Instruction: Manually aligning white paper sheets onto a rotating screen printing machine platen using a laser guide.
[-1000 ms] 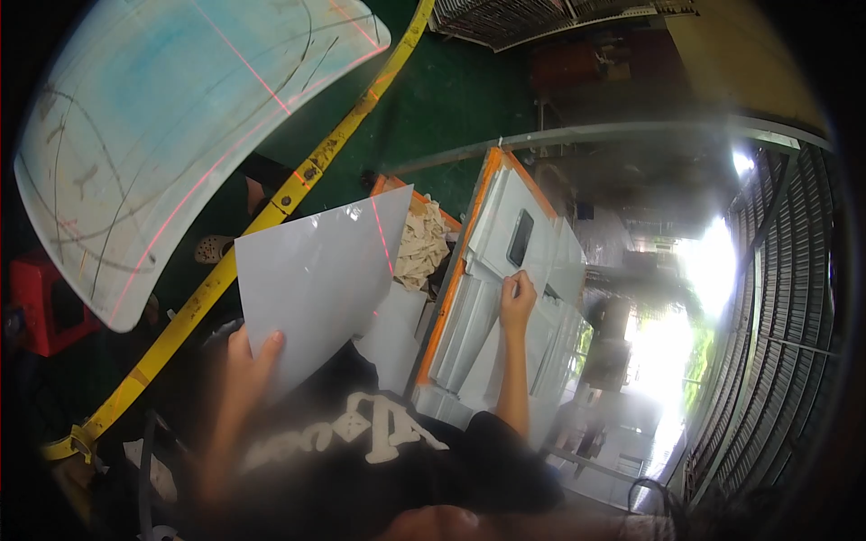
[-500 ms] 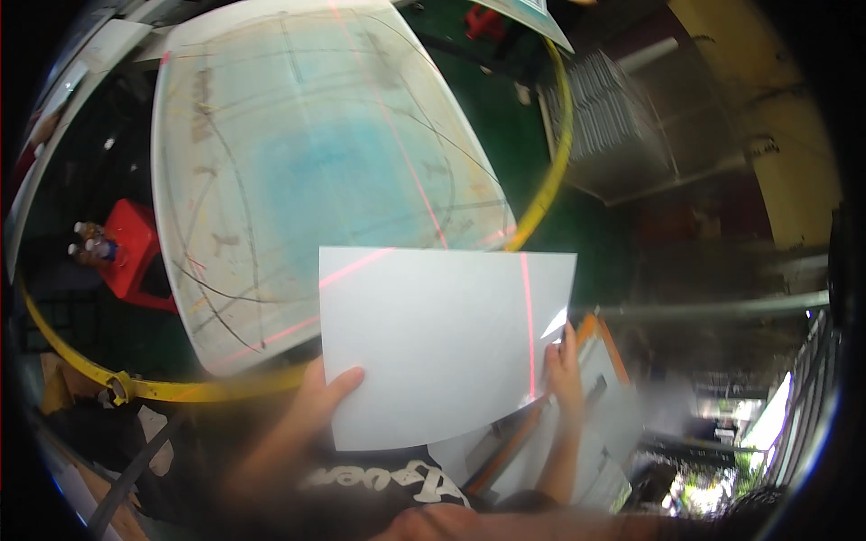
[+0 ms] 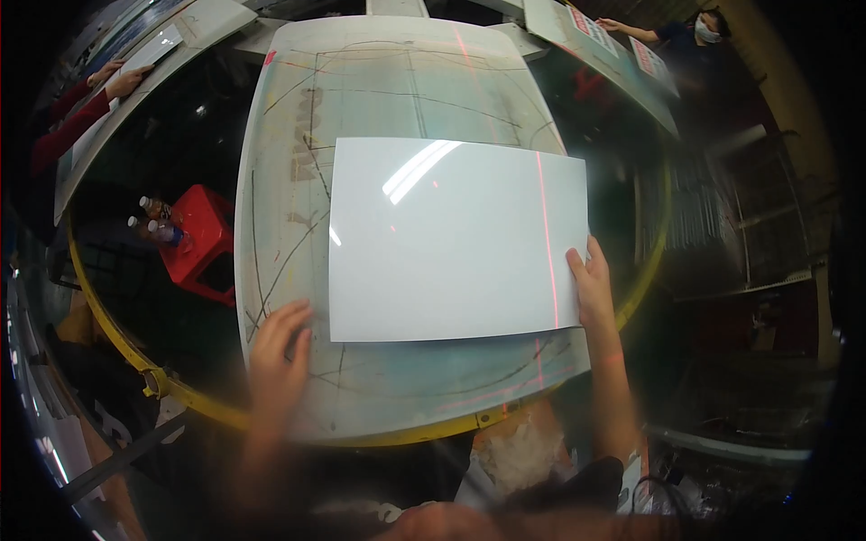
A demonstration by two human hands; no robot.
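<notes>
A glossy white sheet (image 3: 442,243) lies over the stained white board (image 3: 406,99), which has dark drawn lines and red laser lines across it. My right hand (image 3: 588,284) grips the sheet's right edge, thumb on top. My left hand (image 3: 281,356) is off the sheet, to the left of its lower corner, over the board, fingers loosely bent and apart with nothing in them.
A yellow curved rail (image 3: 207,404) rings the board. At left stand a red stool (image 3: 206,225) with several bottles (image 3: 162,233) and a neighbouring board (image 3: 83,185) with another person's hands (image 3: 122,83). A masked co-worker (image 3: 686,45) is at another board (image 3: 564,32) top right.
The view has swung from the side rack to the board. The sheet has moved up from both my hands onto the board's middle; my left hand has let it go and shifted left.
</notes>
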